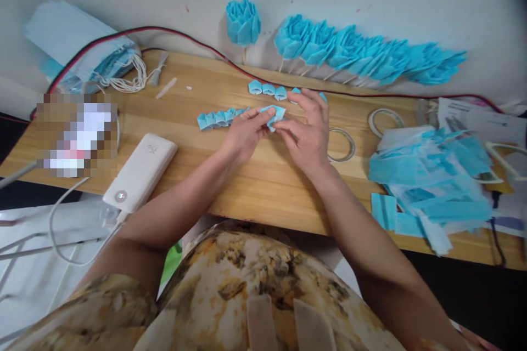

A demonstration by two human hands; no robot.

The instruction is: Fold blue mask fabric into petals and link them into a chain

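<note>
Cloth piece (276,116), small, light blue and folded, is held between two bare hands over the middle of the table (263,192). The left hand (246,130) has a narrow grip, its thumb pressed on top of the cloth and its fingers bent beneath. The right hand (307,134) also has a narrow grip, its thumb and a fingertip pinching the lower right edge, while its other fingers arch up and away. The cloth looks thin, soft and matte, with a pointed corner at the upper right; the fingers hide part of its shape.

Just beyond the left hand lies a tight row of folded blue pieces (218,119), small and angular. Farther back, a second row of curled blue pieces (267,89) shows rounded hollows and peaked tops, partly hidden by the right fingers. Near the right wrist lies a flat tape ring (353,147).

To the right, blue and white sheets (432,175) form a loose, overlapping heap with a faintly fibrous look. Along the pale wall lean blue cloth flowers (349,46), their layered petals pointed and their stems thin and pale; one single flower (243,23) stands apart, to their left. The table has a smooth surface with light brown wood grain. To the left rests a glossy white power bank (142,170), a block with rounded corners.
</note>
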